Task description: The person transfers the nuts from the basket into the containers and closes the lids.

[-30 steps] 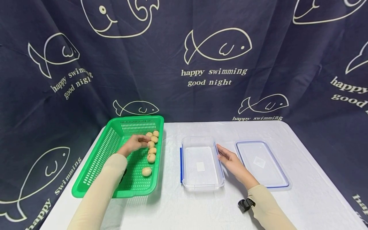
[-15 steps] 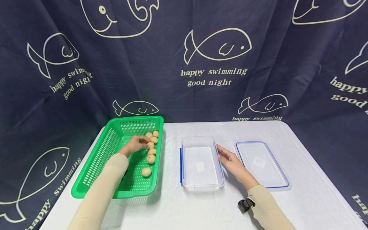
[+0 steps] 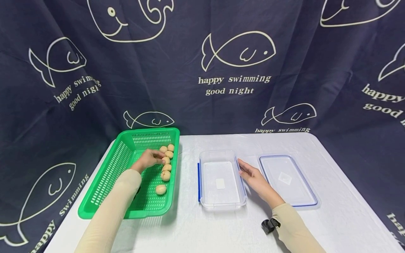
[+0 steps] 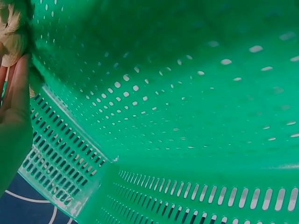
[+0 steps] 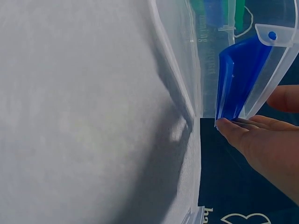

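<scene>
Several walnuts lie along the right side of the green plastic basket. Reaching into it, my left hand pinches one walnut of the row with its fingertips. In the left wrist view, that hand shows at the left edge, fingers against a walnut. My right hand rests its extended fingers on the right side of a clear plastic container that holds nothing. The right wrist view shows the fingers touching the container's blue side latch.
A clear lid with a blue seal lies flat at the right, beyond my right hand. The table has a white cloth. A dark blue curtain with fish drawings hangs right behind it.
My left hand has shifted very slightly at the walnut row. The right hand, container and lid keep their places.
</scene>
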The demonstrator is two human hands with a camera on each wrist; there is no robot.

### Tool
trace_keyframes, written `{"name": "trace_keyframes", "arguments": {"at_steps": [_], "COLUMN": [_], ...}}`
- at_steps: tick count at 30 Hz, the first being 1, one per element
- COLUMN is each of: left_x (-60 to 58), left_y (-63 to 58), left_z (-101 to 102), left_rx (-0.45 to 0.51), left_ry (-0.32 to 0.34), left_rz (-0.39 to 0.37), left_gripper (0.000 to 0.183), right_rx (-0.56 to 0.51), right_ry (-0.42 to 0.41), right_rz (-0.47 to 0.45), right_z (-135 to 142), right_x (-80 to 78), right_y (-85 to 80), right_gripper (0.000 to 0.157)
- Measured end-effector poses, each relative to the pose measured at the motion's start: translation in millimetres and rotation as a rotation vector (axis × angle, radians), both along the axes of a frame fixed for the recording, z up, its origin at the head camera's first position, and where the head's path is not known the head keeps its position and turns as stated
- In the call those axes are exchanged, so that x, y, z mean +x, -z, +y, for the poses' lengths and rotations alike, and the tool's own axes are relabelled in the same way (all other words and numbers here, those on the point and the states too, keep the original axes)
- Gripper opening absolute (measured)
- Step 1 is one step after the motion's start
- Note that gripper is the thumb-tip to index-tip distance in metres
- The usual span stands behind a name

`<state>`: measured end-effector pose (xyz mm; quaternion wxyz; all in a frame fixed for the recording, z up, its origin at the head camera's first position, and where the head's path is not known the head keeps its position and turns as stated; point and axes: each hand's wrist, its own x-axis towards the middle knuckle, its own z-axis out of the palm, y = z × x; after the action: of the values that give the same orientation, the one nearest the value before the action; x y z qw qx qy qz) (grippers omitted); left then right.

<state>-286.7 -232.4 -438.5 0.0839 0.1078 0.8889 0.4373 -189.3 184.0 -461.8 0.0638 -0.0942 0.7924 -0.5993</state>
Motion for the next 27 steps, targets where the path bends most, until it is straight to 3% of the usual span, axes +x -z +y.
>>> {"name": "trace_keyframes", "arguments": {"at_steps": [11, 22, 27], "left_x": [-1.3, 0.0, 2.6], "left_y": [-1.6, -12.7, -23.2], "left_z": [-3, -9, -14], "left_rx": [0.017, 0.050, 0.073], "left_ry": [-0.067, -0.110, -0.134], "left_rz": [-0.013, -0.004, -0.015], "left_gripper": [0.027, 0.030, 0.034], "right_rx": [0.003, 0.005, 0.006], "right_ry": [-0.008, -0.006, -0.007], "right_rz": [0.000, -0.008, -0.017], "right_z": [0, -1, -2], "right_x": [-0.2, -0.4, 0.5], "right_y": [-1.4, -1.7, -1.6], "right_gripper": [0.050, 0.051, 0.051]}}
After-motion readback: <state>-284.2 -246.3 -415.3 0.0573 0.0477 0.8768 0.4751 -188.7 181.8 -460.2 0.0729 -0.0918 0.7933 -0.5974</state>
